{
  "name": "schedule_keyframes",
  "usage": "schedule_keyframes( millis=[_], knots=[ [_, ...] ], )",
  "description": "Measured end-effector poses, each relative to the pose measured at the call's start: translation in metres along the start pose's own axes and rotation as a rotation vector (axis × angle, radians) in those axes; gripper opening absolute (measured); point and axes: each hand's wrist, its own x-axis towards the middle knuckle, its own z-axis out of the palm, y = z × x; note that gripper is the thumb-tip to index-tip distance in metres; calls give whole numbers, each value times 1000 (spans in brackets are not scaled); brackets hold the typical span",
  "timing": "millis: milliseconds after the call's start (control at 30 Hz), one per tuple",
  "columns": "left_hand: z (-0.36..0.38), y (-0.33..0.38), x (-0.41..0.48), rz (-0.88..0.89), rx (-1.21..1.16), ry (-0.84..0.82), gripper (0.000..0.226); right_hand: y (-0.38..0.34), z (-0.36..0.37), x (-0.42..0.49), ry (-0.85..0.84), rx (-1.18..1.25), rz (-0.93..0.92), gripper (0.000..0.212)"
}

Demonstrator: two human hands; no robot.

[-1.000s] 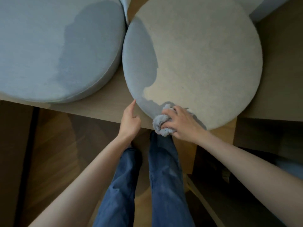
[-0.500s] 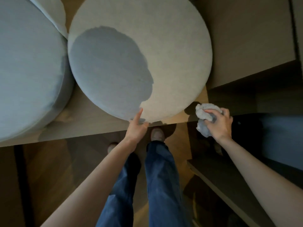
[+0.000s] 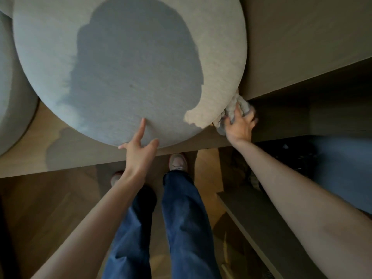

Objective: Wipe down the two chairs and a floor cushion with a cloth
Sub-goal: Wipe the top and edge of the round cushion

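A large round grey cushion (image 3: pixel 124 57) lies on a wooden platform (image 3: pixel 84 156), its near edge overhanging slightly. My left hand (image 3: pixel 138 150) rests on that near edge, index finger stretched flat on top and the other fingers spread. My right hand (image 3: pixel 240 125) grips a crumpled grey cloth (image 3: pixel 231 111) and holds it against the cushion's right side rim, beside the platform's corner. A second round grey cushion (image 3: pixel 12 101) lies at the far left, partly out of frame.
My legs in blue jeans (image 3: pixel 181 218) and shoes stand on a wooden floor (image 3: pixel 50 208) just in front of the platform. A lower wooden shelf or step (image 3: pixel 253 222) runs along the right, with a dark recess behind it.
My right hand carried the cloth from the cushion's front edge, out to the right, then up against its right side. My left hand spread its fingers onto the near edge. The view shifted right.
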Motion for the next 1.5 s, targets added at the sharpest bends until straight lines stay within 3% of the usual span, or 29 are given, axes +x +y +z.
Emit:
schedule_keyframes(
  millis=[133, 267, 567, 800, 967, 1100, 1167, 1300, 1500],
  knots=[
    [4, 0, -4, 38, 22, -5, 68, 7, 15, -22, 73, -123, -162, 58],
    [4, -2, 0, 63, 71, -49, 72, 23, 17, -40, 15, -129, -311, 54],
    [-5, -4, 0, 120, 68, -78, 71, 1, 6, 1, 34, -10, -27, 54],
    [-17, -38, -10, 191, 205, -118, 73, 0, 66, -107, 18, 29, -207, 54],
    [-30, -49, -13, 236, 320, -153, 73, 21, 51, -82, -15, -73, -275, 56],
    [-32, -54, -14, 254, 367, -149, 71, 41, 23, -36, 103, 15, 118, 51],
    [-31, -57, -15, 275, 386, -145, 72, 35, 23, -34, 131, 55, 212, 50],
    [-32, -60, -16, 272, 392, -138, 70, -3, 67, -91, 75, 89, -68, 57],
    [-36, -53, -13, 229, 400, -176, 68, -18, 93, -136, -3, 122, -186, 58]
  ],
)
